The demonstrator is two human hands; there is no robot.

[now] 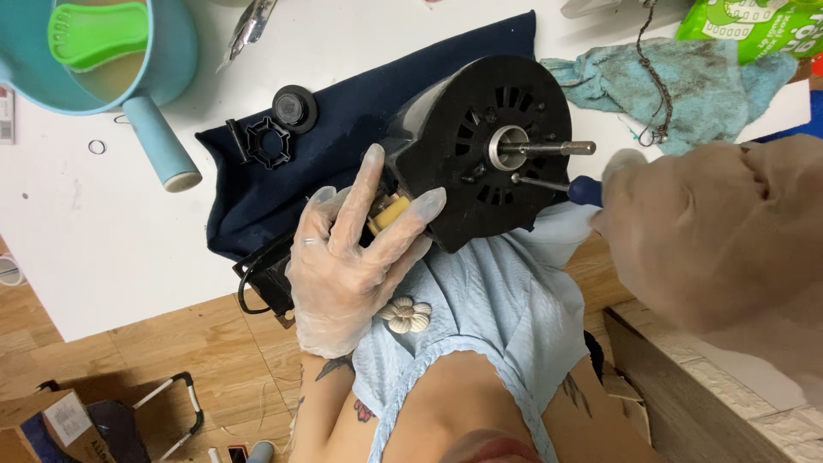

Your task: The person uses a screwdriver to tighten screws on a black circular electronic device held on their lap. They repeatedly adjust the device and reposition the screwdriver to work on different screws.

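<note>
The left hand (347, 266), gloved, clasps the motor (476, 146) from the side to steady it at the worktop's (103, 231) near edge, on a dark cloth (360, 111) that cushions it. The right hand (711, 231) grips a screwdriver (557, 184), tip set at the motor's vented black face beside its steel shaft.

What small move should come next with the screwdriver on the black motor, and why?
Probably turn the screwdriver in place. Its tip already sits at a screw spot on the black motor housing, beside the metal shaft; the right hand grips the handle, and the left hand steadies the motor.
</note>
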